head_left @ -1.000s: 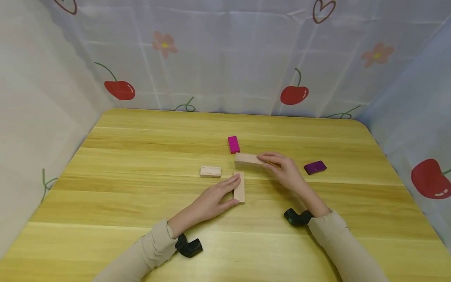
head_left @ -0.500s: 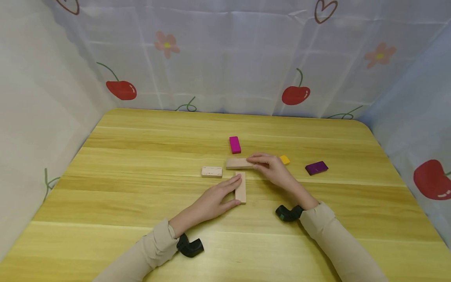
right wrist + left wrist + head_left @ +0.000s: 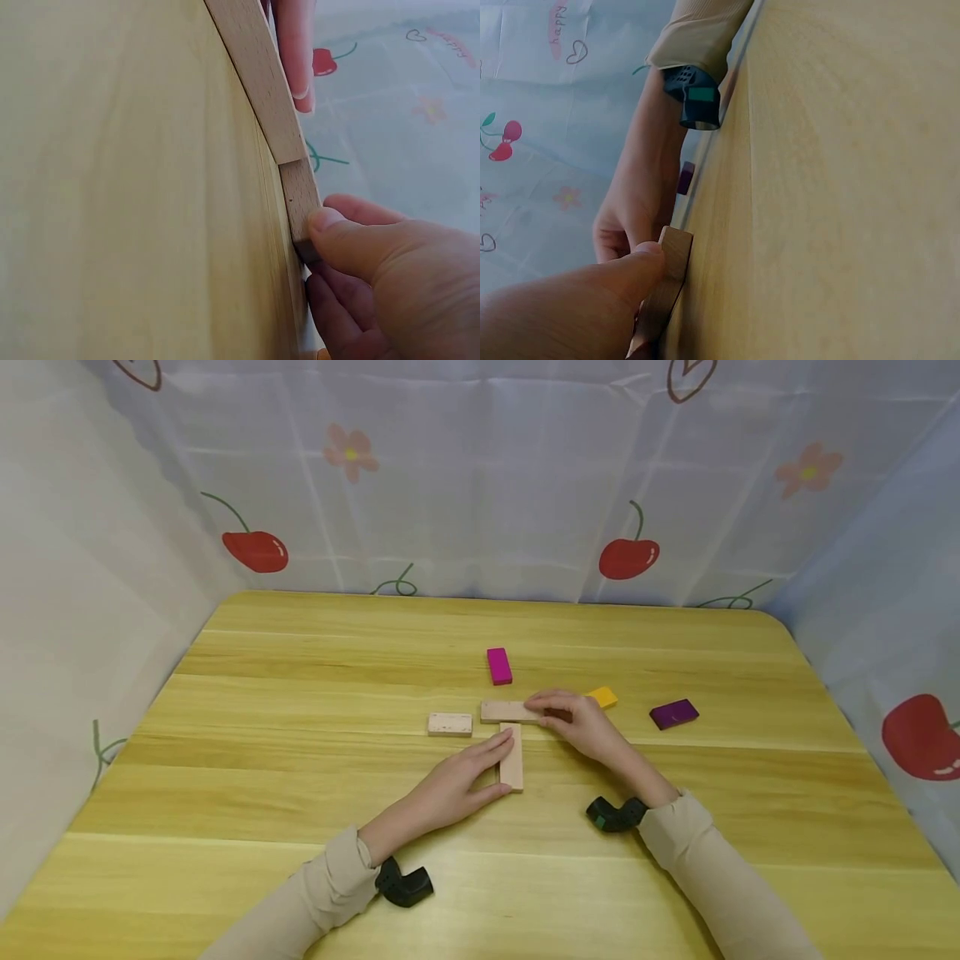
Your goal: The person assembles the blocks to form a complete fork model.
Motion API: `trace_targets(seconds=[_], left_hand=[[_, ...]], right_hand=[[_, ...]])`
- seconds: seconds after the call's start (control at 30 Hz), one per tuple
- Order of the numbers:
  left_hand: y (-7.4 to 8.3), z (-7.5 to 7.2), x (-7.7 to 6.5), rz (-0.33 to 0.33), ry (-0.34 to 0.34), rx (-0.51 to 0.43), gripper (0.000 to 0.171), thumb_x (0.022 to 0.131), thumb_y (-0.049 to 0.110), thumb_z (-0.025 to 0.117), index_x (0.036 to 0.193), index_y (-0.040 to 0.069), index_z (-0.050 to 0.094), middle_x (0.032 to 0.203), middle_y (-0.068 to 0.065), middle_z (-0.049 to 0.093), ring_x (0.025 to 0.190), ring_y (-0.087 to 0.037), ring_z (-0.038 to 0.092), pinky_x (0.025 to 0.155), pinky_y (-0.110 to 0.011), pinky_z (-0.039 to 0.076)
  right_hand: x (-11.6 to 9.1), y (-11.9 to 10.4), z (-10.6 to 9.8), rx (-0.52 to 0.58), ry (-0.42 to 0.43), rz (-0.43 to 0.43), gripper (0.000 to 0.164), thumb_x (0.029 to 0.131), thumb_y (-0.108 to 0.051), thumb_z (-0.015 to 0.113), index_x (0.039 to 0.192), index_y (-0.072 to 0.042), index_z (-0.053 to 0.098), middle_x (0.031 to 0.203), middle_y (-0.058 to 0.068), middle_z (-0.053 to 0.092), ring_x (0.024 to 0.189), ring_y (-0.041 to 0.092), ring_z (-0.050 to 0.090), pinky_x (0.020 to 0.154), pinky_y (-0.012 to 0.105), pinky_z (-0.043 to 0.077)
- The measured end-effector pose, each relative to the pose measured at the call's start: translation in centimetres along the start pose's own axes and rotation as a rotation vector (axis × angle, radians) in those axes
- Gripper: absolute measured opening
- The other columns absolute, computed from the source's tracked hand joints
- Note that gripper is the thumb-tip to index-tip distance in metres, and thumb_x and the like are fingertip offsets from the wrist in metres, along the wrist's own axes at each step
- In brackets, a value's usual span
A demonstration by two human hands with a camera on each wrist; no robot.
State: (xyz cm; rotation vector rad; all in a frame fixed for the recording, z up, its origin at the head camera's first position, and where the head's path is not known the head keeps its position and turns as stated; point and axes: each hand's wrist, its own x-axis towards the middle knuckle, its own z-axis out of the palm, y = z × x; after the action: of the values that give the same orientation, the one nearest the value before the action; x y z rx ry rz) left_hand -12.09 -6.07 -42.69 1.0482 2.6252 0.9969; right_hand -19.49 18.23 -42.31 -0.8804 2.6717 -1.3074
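Note:
Two plain wooden blocks lie on the table and form a T in the head view. My left hand holds the lengthwise block, thumb at its near end and fingers over its far end. My right hand pinches the right end of the crosswise block, which lies against the far end of the other. The right wrist view shows the crosswise block meeting the end of the lengthwise block. In the left wrist view, my thumb presses the near end of the lengthwise block.
A shorter pale block lies just left of the T. Beyond it is a magenta block. A yellow block, partly hidden by my right hand, and a purple block lie to the right. A printed curtain closes off the table's far edge.
My right hand has carried the crosswise block left and down to the lengthwise block's far end, uncovering part of the yellow block. My left hand has stayed in place.

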Motion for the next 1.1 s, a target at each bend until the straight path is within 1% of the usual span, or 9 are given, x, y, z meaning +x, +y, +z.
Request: trace_targets(seconds=[0.27, 0.43, 0.6, 0.7, 0.8, 0.9, 0.97, 1.1], left_hand=[[0.0, -0.1, 0.0, 0.005, 0.006, -0.002, 0.062, 0.094, 0.034, 0.056, 0.145, 0.008, 0.032, 0.152, 0.001, 0.021, 0.136, -0.015, 0.022, 0.107, -0.035, 0.024], [0.0, -0.1, -0.1, 0.010, 0.019, -0.006, 0.062, 0.094, 0.033, 0.057, 0.145, 0.007, 0.033, 0.152, 0.000, 0.022, 0.135, -0.017, 0.023, 0.107, -0.036, 0.025], [0.0, 0.0, 0.0, 0.001, 0.015, -0.003, 0.062, 0.094, 0.035, 0.056, 0.145, 0.008, 0.033, 0.152, 0.002, 0.021, 0.135, -0.015, 0.023, 0.107, -0.035, 0.024], [-0.1, 0.1, 0.1, -0.001, 0.012, -0.002, 0.063, 0.094, 0.035, 0.056, 0.146, 0.009, 0.032, 0.152, 0.003, 0.021, 0.135, -0.014, 0.022, 0.107, -0.034, 0.024], [-0.1, 0.1, 0.1, -0.003, 0.015, -0.003, 0.063, 0.094, 0.035, 0.057, 0.146, 0.009, 0.033, 0.152, 0.003, 0.021, 0.135, -0.013, 0.022, 0.107, -0.033, 0.023], [-0.2, 0.1, 0.1, -0.002, 0.019, -0.006, 0.063, 0.094, 0.034, 0.057, 0.146, 0.008, 0.033, 0.152, 0.002, 0.022, 0.135, -0.014, 0.022, 0.107, -0.034, 0.023], [-0.1, 0.1, 0.1, -0.004, 0.021, -0.009, 0.063, 0.094, 0.035, 0.057, 0.146, 0.008, 0.032, 0.152, 0.001, 0.022, 0.135, -0.014, 0.023, 0.107, -0.034, 0.024], [0.2, -0.2, 0.0, -0.024, 0.032, -0.010, 0.065, 0.093, 0.036, 0.057, 0.146, 0.007, 0.032, 0.151, -0.002, 0.024, 0.135, -0.018, 0.026, 0.107, -0.036, 0.025]], right_hand=[[-0.5, 0.0, 0.1, -0.034, 0.009, -0.010, 0.028, 0.087, 0.001, 0.064, 0.113, -0.004, 0.068, 0.118, 0.011, 0.061, 0.113, 0.025, 0.054, 0.091, 0.038, 0.046], [-0.5, -0.2, 0.1, -0.041, 0.011, -0.022, 0.027, 0.087, 0.000, 0.065, 0.113, -0.004, 0.068, 0.118, 0.010, 0.062, 0.112, 0.025, 0.054, 0.091, 0.038, 0.046], [-0.7, -1.0, -0.1, -0.108, 0.012, -0.046, 0.029, 0.086, -0.003, 0.067, 0.115, -0.003, 0.067, 0.125, 0.013, 0.057, 0.116, 0.029, 0.051, 0.093, 0.042, 0.044], [-0.8, -1.7, 0.0, -0.147, 0.014, -0.087, 0.032, 0.085, -0.005, 0.069, 0.116, -0.003, 0.066, 0.128, 0.014, 0.054, 0.116, 0.030, 0.051, 0.094, 0.043, 0.043], [-0.9, -2.3, 0.2, -0.142, -0.021, -0.111, 0.036, 0.084, -0.010, 0.071, 0.119, -0.002, 0.065, 0.128, 0.013, 0.054, 0.117, 0.029, 0.050, 0.095, 0.043, 0.042], [-1.1, -2.7, 0.6, -0.138, -0.073, -0.107, 0.041, 0.085, -0.016, 0.071, 0.123, -0.002, 0.062, 0.129, 0.012, 0.053, 0.120, 0.028, 0.047, 0.097, 0.043, 0.039], [-1.2, -2.7, 0.8, -0.150, -0.096, -0.095, 0.045, 0.085, -0.020, 0.071, 0.125, -0.002, 0.060, 0.131, 0.011, 0.052, 0.122, 0.027, 0.045, 0.099, 0.043, 0.037], [-1.3, -2.7, 1.0, -0.195, -0.116, -0.114, 0.048, 0.085, -0.023, 0.071, 0.126, -0.001, 0.059, 0.133, 0.011, 0.051, 0.124, 0.027, 0.043, 0.101, 0.044, 0.035]])
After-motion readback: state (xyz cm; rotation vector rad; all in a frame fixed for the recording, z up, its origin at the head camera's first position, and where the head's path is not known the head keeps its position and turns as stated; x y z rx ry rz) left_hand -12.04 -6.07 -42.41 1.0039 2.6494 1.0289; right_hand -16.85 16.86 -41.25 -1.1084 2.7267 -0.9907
